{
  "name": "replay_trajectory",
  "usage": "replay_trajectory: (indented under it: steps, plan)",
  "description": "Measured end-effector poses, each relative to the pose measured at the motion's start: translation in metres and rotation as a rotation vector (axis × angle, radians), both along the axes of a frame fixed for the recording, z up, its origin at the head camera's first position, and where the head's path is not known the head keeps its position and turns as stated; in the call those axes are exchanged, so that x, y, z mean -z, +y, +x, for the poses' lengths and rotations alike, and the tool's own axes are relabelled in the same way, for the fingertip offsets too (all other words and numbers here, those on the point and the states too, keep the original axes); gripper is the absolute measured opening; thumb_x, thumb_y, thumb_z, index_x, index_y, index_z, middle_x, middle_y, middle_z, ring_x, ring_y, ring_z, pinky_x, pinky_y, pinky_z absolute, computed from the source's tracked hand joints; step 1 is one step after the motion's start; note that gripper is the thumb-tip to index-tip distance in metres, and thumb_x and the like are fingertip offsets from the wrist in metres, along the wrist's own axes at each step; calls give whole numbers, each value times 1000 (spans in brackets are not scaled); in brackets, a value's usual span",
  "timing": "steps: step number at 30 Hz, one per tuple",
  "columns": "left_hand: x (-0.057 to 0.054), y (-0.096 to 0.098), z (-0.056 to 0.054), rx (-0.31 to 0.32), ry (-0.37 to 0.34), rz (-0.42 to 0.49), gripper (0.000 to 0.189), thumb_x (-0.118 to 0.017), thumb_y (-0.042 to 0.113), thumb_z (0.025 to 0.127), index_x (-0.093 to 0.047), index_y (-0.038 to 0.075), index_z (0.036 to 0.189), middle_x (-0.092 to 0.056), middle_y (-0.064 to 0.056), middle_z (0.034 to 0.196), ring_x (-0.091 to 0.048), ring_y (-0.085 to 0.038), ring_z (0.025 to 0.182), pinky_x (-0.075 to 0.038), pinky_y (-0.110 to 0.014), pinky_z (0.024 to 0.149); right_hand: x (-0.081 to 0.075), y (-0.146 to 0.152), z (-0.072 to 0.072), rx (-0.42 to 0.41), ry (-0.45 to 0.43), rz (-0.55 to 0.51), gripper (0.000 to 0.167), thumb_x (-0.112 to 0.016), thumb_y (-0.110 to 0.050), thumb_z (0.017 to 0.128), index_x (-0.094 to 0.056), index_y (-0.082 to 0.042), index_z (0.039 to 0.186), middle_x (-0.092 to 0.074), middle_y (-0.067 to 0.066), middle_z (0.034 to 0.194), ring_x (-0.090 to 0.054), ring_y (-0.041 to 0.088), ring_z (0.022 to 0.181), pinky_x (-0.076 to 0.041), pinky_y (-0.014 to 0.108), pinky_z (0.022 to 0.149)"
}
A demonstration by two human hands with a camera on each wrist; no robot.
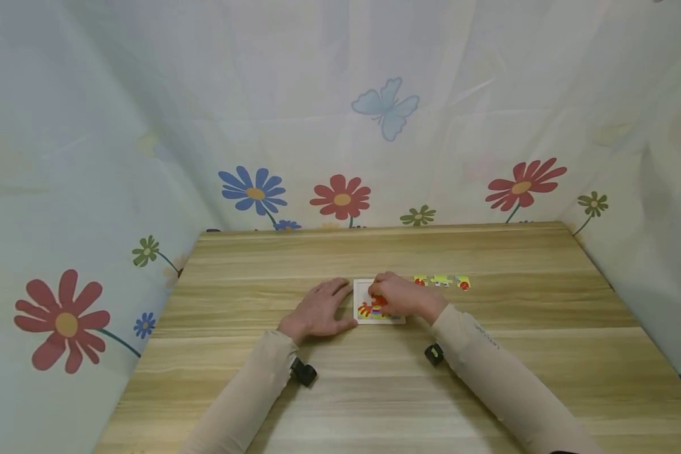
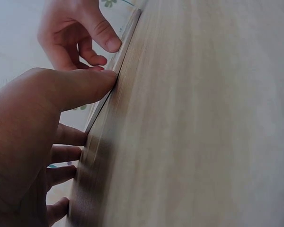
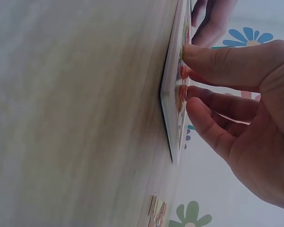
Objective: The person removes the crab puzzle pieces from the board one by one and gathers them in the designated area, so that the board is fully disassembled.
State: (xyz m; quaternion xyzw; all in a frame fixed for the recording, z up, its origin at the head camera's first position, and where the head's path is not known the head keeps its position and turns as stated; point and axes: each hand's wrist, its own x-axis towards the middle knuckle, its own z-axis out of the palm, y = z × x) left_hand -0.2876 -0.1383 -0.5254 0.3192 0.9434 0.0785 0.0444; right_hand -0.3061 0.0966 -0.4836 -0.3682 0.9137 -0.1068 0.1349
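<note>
A small white-framed jigsaw puzzle (image 1: 396,320) lies flat on the table, with red, yellow and purple pieces in its lower part. My left hand (image 1: 316,310) rests at its left side, thumb at the near corner and fingers spread along the edge; the left wrist view shows the thumb (image 2: 92,86) against the frame's rim. Over the puzzle, my right hand (image 1: 400,294) pinches a red puzzle piece (image 3: 184,72) low at the surface between thumb and fingers. The hand hides part of the picture.
Several loose yellow and red puzzle pieces (image 1: 441,281) lie in a row to the right of the frame. The wooden table (image 1: 340,391) meets a flowered cloth (image 1: 295,126) at its back and sides. Dark wrist cameras hang below both sleeves.
</note>
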Motion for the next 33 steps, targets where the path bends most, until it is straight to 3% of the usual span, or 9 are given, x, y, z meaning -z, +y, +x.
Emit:
replay_trajectory:
  steps: [17,33]
  plan:
    - [4,-4,0,14,15,9,83,-53,65,88,-40,11,149,-36,-8,152,-32,-25,142,-27,-44,117,6,-2,4,11,36,-34,37,-75,-15,84,-63,-4,118,-53,11,114,-53,24,104,-47,40,96]
    - [4,-4,0,3,-3,10,83,-54,65,88,-38,12,150,-34,-8,154,-31,-24,143,-25,-43,118,5,-1,4,107,-19,-44,40,-76,-19,84,-61,-8,120,-53,6,112,-53,19,95,-49,37,91]
